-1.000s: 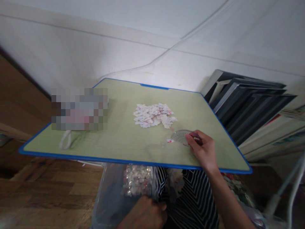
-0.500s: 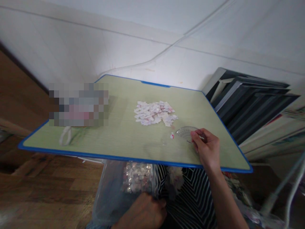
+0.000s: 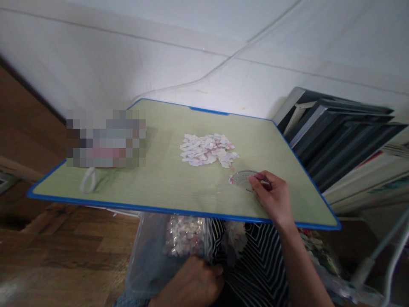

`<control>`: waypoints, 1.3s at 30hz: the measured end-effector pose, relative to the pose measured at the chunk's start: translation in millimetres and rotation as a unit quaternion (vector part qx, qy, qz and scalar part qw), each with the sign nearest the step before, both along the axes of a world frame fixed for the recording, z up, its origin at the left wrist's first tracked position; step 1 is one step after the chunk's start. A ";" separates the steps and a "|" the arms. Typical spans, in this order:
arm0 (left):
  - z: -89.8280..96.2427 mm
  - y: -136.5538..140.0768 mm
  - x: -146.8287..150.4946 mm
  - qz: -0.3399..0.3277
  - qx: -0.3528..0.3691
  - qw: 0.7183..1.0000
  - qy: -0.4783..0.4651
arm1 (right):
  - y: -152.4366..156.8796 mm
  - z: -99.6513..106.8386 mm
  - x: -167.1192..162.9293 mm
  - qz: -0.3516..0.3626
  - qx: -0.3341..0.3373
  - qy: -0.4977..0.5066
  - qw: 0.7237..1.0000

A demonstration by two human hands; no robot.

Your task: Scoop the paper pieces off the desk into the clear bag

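Note:
My right hand (image 3: 271,192) is closed in a pinch on a clear, rounded plastic protractor (image 3: 241,177), which lies low over the right part of the board. The protractor's edge touches or nearly touches a small white-and-pink paper scrap (image 3: 231,181). Beyond it is a loose pile of torn white and pinkish paper scraps (image 3: 207,150). Below the board's front edge, my left hand (image 3: 201,277) is curled closed above my lap. Whatever it holds, if anything, is hidden. Near its thumb, a clear bag of pale pieces (image 3: 235,238) rests on the striped cloth.
A green tabletop with a blue rim (image 3: 153,179) stands against the wall. Under its front edge is a clear plastic bin (image 3: 143,256) with a bag of wrapped pieces (image 3: 185,236). A white loop (image 3: 87,181) lies at left beside a blurred-out object. Dark folders (image 3: 338,140) stand at right.
My right hand has slid slightly left with the protractor, whose edge is now at the small scrap. My left hand stays low and closed. The view has shifted slightly.

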State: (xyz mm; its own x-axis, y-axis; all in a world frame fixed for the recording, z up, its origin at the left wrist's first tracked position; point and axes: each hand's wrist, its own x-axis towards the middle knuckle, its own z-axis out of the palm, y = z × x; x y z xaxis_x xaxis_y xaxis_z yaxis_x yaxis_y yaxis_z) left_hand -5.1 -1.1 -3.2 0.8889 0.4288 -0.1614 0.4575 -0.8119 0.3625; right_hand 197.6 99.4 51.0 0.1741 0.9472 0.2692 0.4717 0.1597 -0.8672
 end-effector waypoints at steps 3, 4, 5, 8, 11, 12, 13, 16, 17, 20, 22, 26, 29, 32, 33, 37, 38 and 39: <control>-0.3 -2.0 -1.0 0.001 -0.001 1.000 0.010 | 0.8 2.3 -0.7 0.019 0.004 -0.014 1.000; -0.4 -2.2 -1.2 0.005 0.005 1.000 0.010 | 1.0 3.0 -0.9 0.025 0.005 -0.018 1.000; -0.6 -1.9 -1.3 0.006 0.008 1.000 0.008 | 1.1 3.5 -1.4 0.032 0.004 -0.021 0.999; -1.4 0.2 -1.0 0.003 0.007 1.000 0.001 | -0.4 4.6 -5.5 0.056 -0.002 -0.029 0.998; -1.7 2.2 0.0 0.002 0.000 1.000 -0.006 | -4.8 4.2 -13.6 0.061 -0.018 -0.053 0.997; -1.6 2.5 0.3 0.004 0.001 1.000 -0.009 | -6.7 3.7 -16.4 0.055 -0.020 -0.064 0.996; -1.3 2.6 0.6 0.003 0.001 1.000 -0.013 | -8.7 3.1 -18.9 0.048 -0.020 -0.075 0.996; -1.2 1.9 0.6 0.006 0.011 1.000 -0.016 | -14.2 1.3 -22.3 0.008 -0.004 -0.090 0.996; -1.6 1.5 0.3 0.003 0.011 1.000 -0.014 | -15.9 0.9 -22.1 -0.009 0.001 -0.091 0.996; -3.5 0.4 -0.7 -0.002 0.005 1.000 -0.011 | -21.5 0.5 -19.7 -0.051 0.008 -0.095 0.994; -4.4 -0.2 -1.2 -0.007 0.000 1.000 -0.010 | -25.7 0.9 -20.0 -0.053 0.004 -0.109 0.993; -4.4 -1.2 -2.1 -0.009 0.000 1.000 -0.002 | -31.6 2.2 -30.2 -0.042 0.009 -0.146 0.988; -4.2 -1.7 -2.9 -0.005 0.001 1.000 -0.018 | -30.3 2.1 -43.6 -0.024 0.015 -0.143 0.989; -5.9 -2.2 -3.2 -0.001 0.002 0.999 -0.036 | -25.1 0.4 -59.3 0.011 0.013 -0.133 0.991; -6.9 -2.5 -3.1 0.000 0.004 0.999 -0.040 | -23.2 -0.3 -64.8 0.023 0.013 -0.131 0.991; -10.5 -3.7 -3.1 0.003 0.012 0.999 -0.051 | -16.8 -2.1 -80.6 0.088 0.010 -0.112 0.990; -10.3 -3.7 -3.2 0.004 0.015 0.999 -0.052 | -15.4 -2.0 -81.1 0.106 0.009 -0.101 0.989; -9.5 -3.5 -3.2 0.002 0.017 0.998 -0.052 | -13.9 -1.8 -79.9 0.119 0.007 -0.083 0.989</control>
